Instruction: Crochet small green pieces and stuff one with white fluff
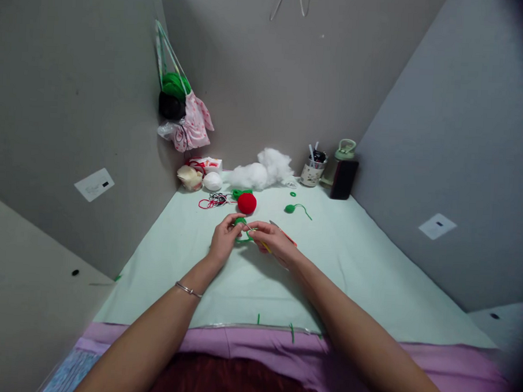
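Observation:
Both of my hands meet over the pale green table [349, 263]. My left hand [223, 240] pinches a small green crocheted piece [242, 223], and green yarn loops down between the hands. My right hand [273, 240] is closed on a thin crochet hook [264, 246] whose tip points at the green piece. Just beyond the hands sits a red crocheted ball [247, 203] with green yarn beside it.
A small green ball with a tail [290, 208], a green ring [293, 194], white stuffing [262, 170], a pen cup [312, 170], a bottle [343, 156], a dark box [343, 179], tangled red and black threads [213, 201] and a hanging bag [179, 106] lie at the back.

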A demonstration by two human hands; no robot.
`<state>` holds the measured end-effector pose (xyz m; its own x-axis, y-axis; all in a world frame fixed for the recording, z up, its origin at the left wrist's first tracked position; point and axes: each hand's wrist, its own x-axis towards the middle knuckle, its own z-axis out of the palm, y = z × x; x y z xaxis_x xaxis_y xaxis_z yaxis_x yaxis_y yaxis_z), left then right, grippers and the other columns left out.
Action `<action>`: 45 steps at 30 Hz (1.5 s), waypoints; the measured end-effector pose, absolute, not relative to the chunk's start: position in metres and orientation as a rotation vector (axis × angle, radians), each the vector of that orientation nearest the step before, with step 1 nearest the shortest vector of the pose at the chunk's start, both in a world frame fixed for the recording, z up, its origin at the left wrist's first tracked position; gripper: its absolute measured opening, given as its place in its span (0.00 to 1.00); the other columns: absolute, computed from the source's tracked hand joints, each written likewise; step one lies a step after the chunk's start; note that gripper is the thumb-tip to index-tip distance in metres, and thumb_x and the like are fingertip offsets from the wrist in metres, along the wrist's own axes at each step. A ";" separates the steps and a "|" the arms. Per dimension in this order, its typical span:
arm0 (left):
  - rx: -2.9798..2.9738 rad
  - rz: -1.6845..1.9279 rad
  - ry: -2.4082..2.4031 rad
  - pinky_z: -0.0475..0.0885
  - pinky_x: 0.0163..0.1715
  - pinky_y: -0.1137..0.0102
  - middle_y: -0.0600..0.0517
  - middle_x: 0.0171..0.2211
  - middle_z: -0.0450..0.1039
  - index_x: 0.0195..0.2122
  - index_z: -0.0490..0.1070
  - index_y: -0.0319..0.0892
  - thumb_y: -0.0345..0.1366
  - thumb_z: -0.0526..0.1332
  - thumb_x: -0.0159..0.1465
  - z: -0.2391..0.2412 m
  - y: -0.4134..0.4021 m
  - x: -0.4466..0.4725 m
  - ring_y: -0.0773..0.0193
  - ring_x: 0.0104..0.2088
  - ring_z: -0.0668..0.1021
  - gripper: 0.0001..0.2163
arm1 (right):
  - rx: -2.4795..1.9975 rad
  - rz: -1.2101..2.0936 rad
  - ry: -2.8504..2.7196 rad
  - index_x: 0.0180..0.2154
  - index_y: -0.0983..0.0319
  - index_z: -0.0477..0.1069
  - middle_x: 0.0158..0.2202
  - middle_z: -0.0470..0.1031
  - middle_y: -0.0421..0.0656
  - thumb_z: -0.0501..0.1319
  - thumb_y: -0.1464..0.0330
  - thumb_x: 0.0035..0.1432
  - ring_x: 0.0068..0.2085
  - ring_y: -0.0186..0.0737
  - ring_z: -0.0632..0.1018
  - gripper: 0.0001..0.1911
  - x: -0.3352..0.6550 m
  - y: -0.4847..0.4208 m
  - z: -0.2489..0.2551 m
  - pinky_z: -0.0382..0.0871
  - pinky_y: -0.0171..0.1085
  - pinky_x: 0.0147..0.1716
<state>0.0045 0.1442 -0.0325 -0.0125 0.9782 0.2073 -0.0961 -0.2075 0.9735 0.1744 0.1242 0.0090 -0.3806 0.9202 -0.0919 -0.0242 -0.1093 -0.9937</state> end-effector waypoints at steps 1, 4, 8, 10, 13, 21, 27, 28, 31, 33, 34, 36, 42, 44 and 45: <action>1.287 1.408 1.032 0.67 0.29 0.72 0.55 0.28 0.76 0.45 0.77 0.41 0.39 0.67 0.56 -0.032 0.144 0.005 0.68 0.25 0.72 0.16 | -1.043 1.608 -1.407 0.41 0.63 0.77 0.18 0.56 0.29 0.68 0.59 0.51 0.22 0.29 0.55 0.17 0.174 0.124 0.009 0.46 0.33 0.22; 1.293 1.406 1.031 0.67 0.30 0.72 0.54 0.29 0.76 0.46 0.77 0.40 0.39 0.67 0.56 -0.033 0.145 0.005 0.67 0.26 0.73 0.16 | -1.047 1.654 -1.417 0.39 0.63 0.77 0.16 0.55 0.29 0.68 0.60 0.50 0.21 0.29 0.53 0.16 0.173 0.125 0.008 0.45 0.34 0.21; 1.304 1.401 1.033 0.67 0.30 0.71 0.54 0.29 0.76 0.47 0.77 0.40 0.39 0.67 0.56 -0.034 0.146 0.005 0.66 0.27 0.74 0.17 | -1.042 1.659 -1.394 0.38 0.63 0.76 0.15 0.57 0.29 0.68 0.61 0.49 0.19 0.29 0.54 0.15 0.173 0.127 0.007 0.44 0.34 0.21; 1.313 1.399 1.040 0.67 0.30 0.71 0.54 0.28 0.76 0.47 0.77 0.40 0.39 0.67 0.57 -0.035 0.146 0.005 0.66 0.27 0.73 0.17 | -1.044 1.653 -1.383 0.38 0.63 0.76 0.15 0.57 0.29 0.67 0.61 0.50 0.19 0.29 0.54 0.16 0.173 0.127 0.007 0.43 0.34 0.20; 1.324 1.398 1.052 0.67 0.30 0.72 0.55 0.28 0.76 0.47 0.77 0.40 0.39 0.67 0.57 -0.034 0.145 0.004 0.67 0.26 0.72 0.17 | -1.020 1.669 -1.378 0.39 0.63 0.76 0.15 0.57 0.29 0.67 0.60 0.51 0.18 0.28 0.54 0.16 0.174 0.127 0.008 0.43 0.34 0.21; 1.350 1.381 1.073 0.67 0.31 0.71 0.54 0.28 0.77 0.49 0.77 0.40 0.40 0.67 0.58 -0.035 0.145 0.004 0.65 0.27 0.74 0.18 | -1.023 1.713 -1.331 0.37 0.64 0.77 0.13 0.57 0.29 0.68 0.62 0.49 0.18 0.28 0.53 0.14 0.175 0.130 0.008 0.42 0.34 0.20; 1.386 1.391 1.081 0.70 0.32 0.71 0.53 0.29 0.78 0.48 0.77 0.40 0.39 0.67 0.59 -0.035 0.142 0.005 0.65 0.28 0.74 0.16 | -1.003 1.825 -1.244 0.37 0.64 0.77 0.13 0.57 0.29 0.70 0.62 0.47 0.18 0.27 0.51 0.16 0.177 0.132 0.007 0.40 0.33 0.20; 1.392 1.393 1.080 0.70 0.33 0.70 0.53 0.30 0.78 0.48 0.77 0.40 0.38 0.67 0.59 -0.035 0.142 0.005 0.65 0.28 0.74 0.16 | -0.997 1.845 -1.228 0.37 0.64 0.77 0.14 0.57 0.28 0.71 0.61 0.48 0.18 0.26 0.51 0.16 0.178 0.132 0.007 0.40 0.33 0.20; 1.408 1.396 1.075 0.71 0.33 0.70 0.53 0.30 0.78 0.48 0.77 0.41 0.39 0.66 0.60 -0.034 0.141 0.006 0.65 0.27 0.74 0.15 | -0.966 1.873 -1.174 0.37 0.65 0.77 0.14 0.56 0.28 0.73 0.61 0.47 0.18 0.26 0.49 0.18 0.179 0.133 0.007 0.40 0.32 0.20; 1.417 1.396 1.074 0.71 0.34 0.70 0.53 0.31 0.78 0.48 0.77 0.41 0.40 0.66 0.61 -0.034 0.141 0.007 0.65 0.27 0.74 0.15 | -0.942 1.891 -1.137 0.36 0.65 0.76 0.14 0.54 0.28 0.73 0.61 0.47 0.19 0.26 0.48 0.17 0.180 0.133 0.007 0.40 0.32 0.20; 1.423 1.398 1.074 0.72 0.34 0.69 0.53 0.31 0.77 0.48 0.77 0.41 0.40 0.66 0.62 -0.034 0.141 0.008 0.65 0.28 0.75 0.15 | -0.931 1.903 -1.120 0.36 0.65 0.76 0.14 0.53 0.28 0.73 0.61 0.48 0.19 0.26 0.47 0.16 0.181 0.134 0.007 0.40 0.32 0.20; 1.435 1.405 1.078 0.72 0.35 0.69 0.52 0.32 0.77 0.48 0.77 0.41 0.41 0.65 0.63 -0.034 0.140 0.009 0.65 0.28 0.75 0.15 | -0.910 1.935 -1.084 0.36 0.65 0.75 0.14 0.52 0.28 0.71 0.63 0.52 0.19 0.26 0.46 0.14 0.182 0.135 0.007 0.40 0.32 0.19; 1.458 1.437 1.094 0.73 0.36 0.69 0.51 0.34 0.77 0.49 0.76 0.42 0.41 0.63 0.65 -0.037 0.136 0.013 0.65 0.29 0.76 0.14 | -0.842 2.069 -1.010 0.37 0.67 0.75 0.16 0.49 0.28 0.63 0.69 0.62 0.20 0.28 0.44 0.07 0.186 0.137 0.010 0.41 0.31 0.18; 1.461 1.451 1.104 0.73 0.36 0.69 0.51 0.35 0.77 0.50 0.76 0.42 0.40 0.63 0.65 -0.038 0.135 0.013 0.64 0.31 0.76 0.14 | -0.833 2.099 -1.001 0.38 0.68 0.75 0.16 0.49 0.29 0.61 0.70 0.64 0.20 0.28 0.43 0.07 0.186 0.137 0.010 0.41 0.30 0.18; 1.463 1.456 1.107 0.72 0.37 0.69 0.50 0.36 0.77 0.50 0.76 0.42 0.39 0.63 0.65 -0.038 0.135 0.013 0.64 0.31 0.76 0.14 | -0.833 2.107 -0.999 0.38 0.68 0.75 0.16 0.49 0.29 0.60 0.70 0.64 0.20 0.28 0.43 0.07 0.186 0.137 0.010 0.41 0.30 0.17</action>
<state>0.0128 0.1349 -0.0378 -0.0351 0.9465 0.3207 0.0556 -0.3185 0.9463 0.1859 0.1370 0.0103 -0.5844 0.7679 -0.2623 -0.2832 -0.4959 -0.8209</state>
